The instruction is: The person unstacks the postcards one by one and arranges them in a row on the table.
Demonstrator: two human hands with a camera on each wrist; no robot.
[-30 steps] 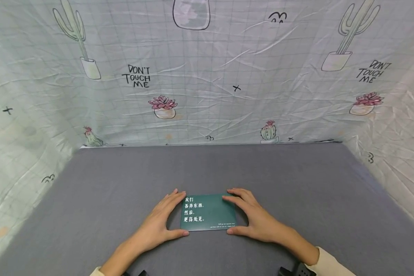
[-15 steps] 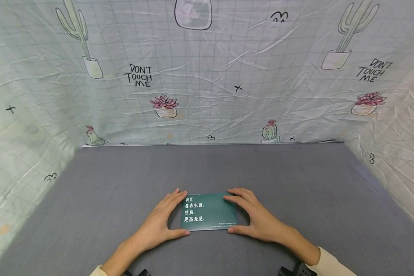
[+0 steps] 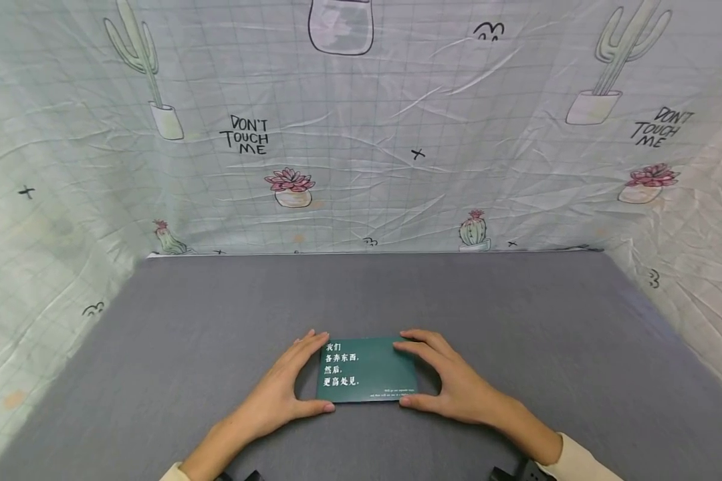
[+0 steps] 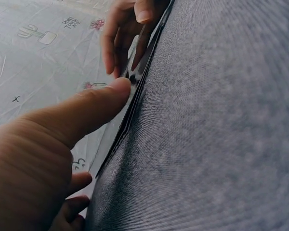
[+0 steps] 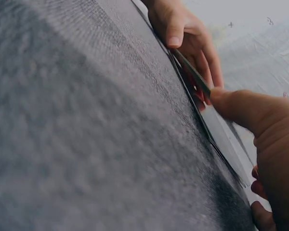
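A green postcard (image 3: 370,374) with white Chinese writing on its left side is level in both hands near the front of the table. My left hand (image 3: 277,391) holds its left end, thumb at the near edge and fingers at the far corner. The right end is held the same way by my right hand (image 3: 457,384), its index finger over the top corner. In the right wrist view the card's thin edge (image 5: 195,74) runs between both thumbs, slightly above the cloth. Beneath it lie thin, dark, glossy layers (image 4: 116,139); what they are, I cannot tell.
Grey cloth covers the table (image 3: 361,294). A pale curtain (image 3: 361,133) printed with cacti and lettering hangs behind it and along both sides. Black devices (image 3: 522,471) sit at the wrists, by the cream sleeves (image 3: 580,461).
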